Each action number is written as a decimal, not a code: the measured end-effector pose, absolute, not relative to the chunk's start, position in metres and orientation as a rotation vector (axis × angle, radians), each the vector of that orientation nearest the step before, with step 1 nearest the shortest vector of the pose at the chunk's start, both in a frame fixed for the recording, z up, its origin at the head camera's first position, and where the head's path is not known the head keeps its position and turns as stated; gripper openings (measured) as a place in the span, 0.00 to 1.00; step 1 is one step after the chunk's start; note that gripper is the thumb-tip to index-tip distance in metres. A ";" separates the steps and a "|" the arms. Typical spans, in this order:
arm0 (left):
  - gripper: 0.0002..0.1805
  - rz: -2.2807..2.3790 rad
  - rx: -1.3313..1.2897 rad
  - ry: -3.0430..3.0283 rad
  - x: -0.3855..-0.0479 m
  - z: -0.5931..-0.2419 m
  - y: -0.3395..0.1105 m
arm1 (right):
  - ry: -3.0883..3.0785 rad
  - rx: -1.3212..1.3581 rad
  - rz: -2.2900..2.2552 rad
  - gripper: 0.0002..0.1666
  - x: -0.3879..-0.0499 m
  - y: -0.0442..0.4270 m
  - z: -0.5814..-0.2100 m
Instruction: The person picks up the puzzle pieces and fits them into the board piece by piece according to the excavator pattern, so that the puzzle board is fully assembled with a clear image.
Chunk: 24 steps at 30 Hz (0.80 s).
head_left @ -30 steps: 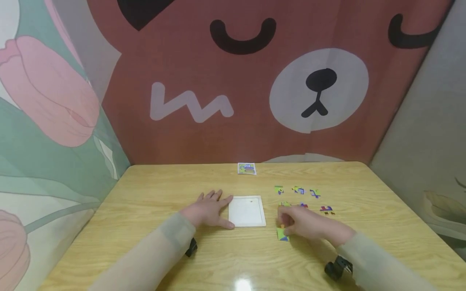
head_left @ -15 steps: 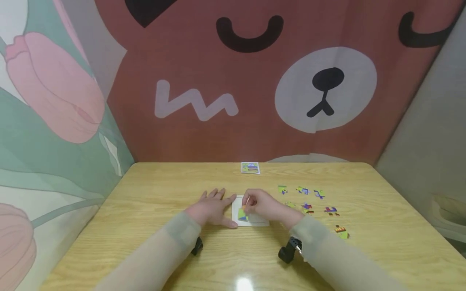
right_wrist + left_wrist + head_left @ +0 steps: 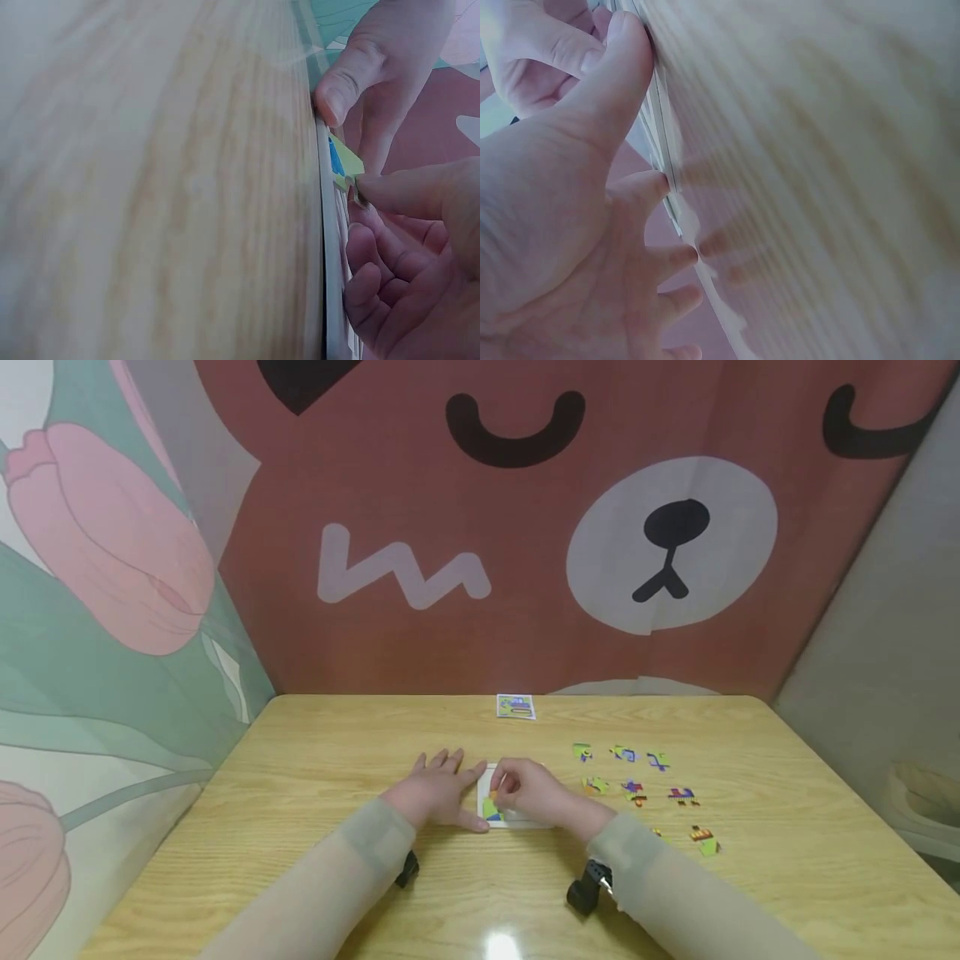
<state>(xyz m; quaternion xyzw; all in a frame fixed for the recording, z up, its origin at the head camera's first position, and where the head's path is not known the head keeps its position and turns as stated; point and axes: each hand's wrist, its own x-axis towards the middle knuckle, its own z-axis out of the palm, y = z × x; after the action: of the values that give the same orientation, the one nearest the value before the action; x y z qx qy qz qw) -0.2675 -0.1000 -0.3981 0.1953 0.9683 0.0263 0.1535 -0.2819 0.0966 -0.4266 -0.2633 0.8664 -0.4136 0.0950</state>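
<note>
A white puzzle tray (image 3: 525, 825) lies on the table in front of me. My left hand (image 3: 435, 792) is spread flat, its thumb and forefinger against the tray's left edge. Between thumb and forefinger, my right hand (image 3: 528, 789) pinches a green and blue puzzle piece (image 3: 492, 811) over the tray's lower left corner. In the right wrist view the puzzle piece (image 3: 344, 159) looks slightly tilted, its near edge in the pinch. The right hand hides much of the tray.
Several loose puzzle pieces lie right of the tray, among them a green one (image 3: 595, 786), a purple and red one (image 3: 681, 794) and a green-cornered one (image 3: 709, 845). A small picture card (image 3: 516, 707) sits at the table's back edge, before a bear-printed curtain (image 3: 390, 643).
My right hand has carried the green and blue piece left from the table onto the tray, then slightly further left to its lower left corner. The left hand keeps its place on the tray's edge.
</note>
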 end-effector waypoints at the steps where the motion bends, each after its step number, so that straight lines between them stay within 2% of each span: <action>1: 0.55 0.078 0.559 2.777 -0.267 -0.398 -0.100 | 2.573 -0.769 -1.219 0.12 -0.281 0.096 -0.427; 24: 0.55 0.062 0.563 2.819 -0.262 -0.397 -0.098 | 2.684 -0.757 -0.933 0.19 -0.274 0.088 -0.419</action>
<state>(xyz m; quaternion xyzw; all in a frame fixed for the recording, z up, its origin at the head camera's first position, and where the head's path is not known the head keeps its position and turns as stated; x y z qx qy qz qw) -0.2621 -0.0976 -0.3967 0.1941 0.9717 0.0215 0.1329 -0.2740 0.0878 -0.4191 -0.2561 0.9081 -0.3157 0.1005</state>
